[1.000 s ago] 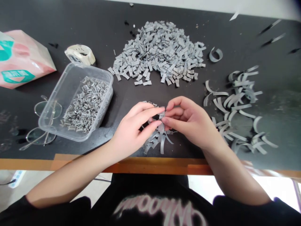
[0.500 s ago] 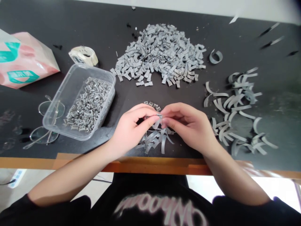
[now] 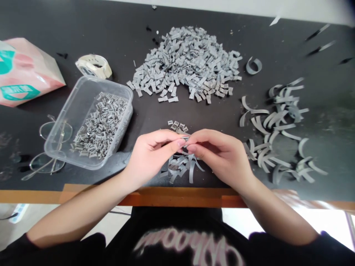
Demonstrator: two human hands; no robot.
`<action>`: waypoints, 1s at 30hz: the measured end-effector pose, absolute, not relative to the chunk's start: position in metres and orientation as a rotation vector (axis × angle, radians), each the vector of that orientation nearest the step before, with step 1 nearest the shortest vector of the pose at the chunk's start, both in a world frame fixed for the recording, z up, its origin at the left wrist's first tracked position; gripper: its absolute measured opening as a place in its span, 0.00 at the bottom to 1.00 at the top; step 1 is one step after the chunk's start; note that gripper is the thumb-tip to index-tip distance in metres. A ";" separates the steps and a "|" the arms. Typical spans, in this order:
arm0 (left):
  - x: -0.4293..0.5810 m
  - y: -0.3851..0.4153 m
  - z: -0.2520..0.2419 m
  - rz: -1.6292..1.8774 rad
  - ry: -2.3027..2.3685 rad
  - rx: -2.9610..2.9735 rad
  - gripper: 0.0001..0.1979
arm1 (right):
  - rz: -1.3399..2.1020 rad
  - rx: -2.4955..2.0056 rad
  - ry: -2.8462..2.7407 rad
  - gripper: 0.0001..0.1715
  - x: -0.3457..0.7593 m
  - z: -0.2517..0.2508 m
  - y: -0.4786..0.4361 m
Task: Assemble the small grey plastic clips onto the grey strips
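Note:
My left hand (image 3: 151, 153) is closed in a pinch, thumb against forefinger, on a small grey slotted buckle (image 3: 185, 139). Opposite it, the fingertips of my right hand (image 3: 223, 153) pinch a grey strip at the buckle; the fingers hide most of both pieces. Under the hands lies a bunch of short grey strips (image 3: 191, 171). Just beyond the fingertips are several loose slotted buckles (image 3: 177, 125). Farther back rises a large heap of grey strap-and-buckle pieces (image 3: 188, 62).
A clear plastic tub (image 3: 83, 99) of small grey buckles (image 3: 100, 125) stands left, overlapping eyeglasses (image 3: 55, 162). Behind it are a white watch (image 3: 95, 66) and a pink packet (image 3: 30, 70). Curved grey strips (image 3: 285, 99) lie scattered right, near a curled strip (image 3: 253, 71).
My hands have dipped slightly toward me, and the buckle has tilted so less of it shows between the fingertips. The view has shifted a little; both pinches stay closed.

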State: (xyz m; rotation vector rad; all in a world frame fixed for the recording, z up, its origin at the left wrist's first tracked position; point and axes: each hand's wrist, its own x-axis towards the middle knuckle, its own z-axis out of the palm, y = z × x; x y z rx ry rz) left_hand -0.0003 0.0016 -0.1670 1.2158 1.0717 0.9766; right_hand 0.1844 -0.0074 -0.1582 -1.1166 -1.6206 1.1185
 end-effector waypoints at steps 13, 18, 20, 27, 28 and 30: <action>-0.004 -0.005 -0.169 1.131 1.063 2.086 0.08 | 1.705 -1.231 -1.040 0.07 0.187 -0.153 -0.006; -0.006 -0.005 -0.169 1.090 1.101 2.230 0.07 | 1.479 -1.303 -1.146 0.07 0.181 -0.152 -0.010; -0.006 -0.005 -0.170 1.077 1.117 2.262 0.07 | 1.386 -1.308 -1.202 0.06 0.179 -0.153 -0.011; -0.005 -0.006 -0.173 1.118 1.048 2.254 0.05 | 1.458 -1.280 -1.159 0.09 0.180 -0.156 -0.010; -0.005 -0.006 -0.172 1.115 1.033 2.251 0.05 | 1.516 -1.253 -1.105 0.11 0.180 -0.157 -0.009; -0.006 -0.006 -0.171 1.088 1.009 2.235 0.04 | 1.607 -1.187 -1.009 0.14 0.180 -0.157 -0.007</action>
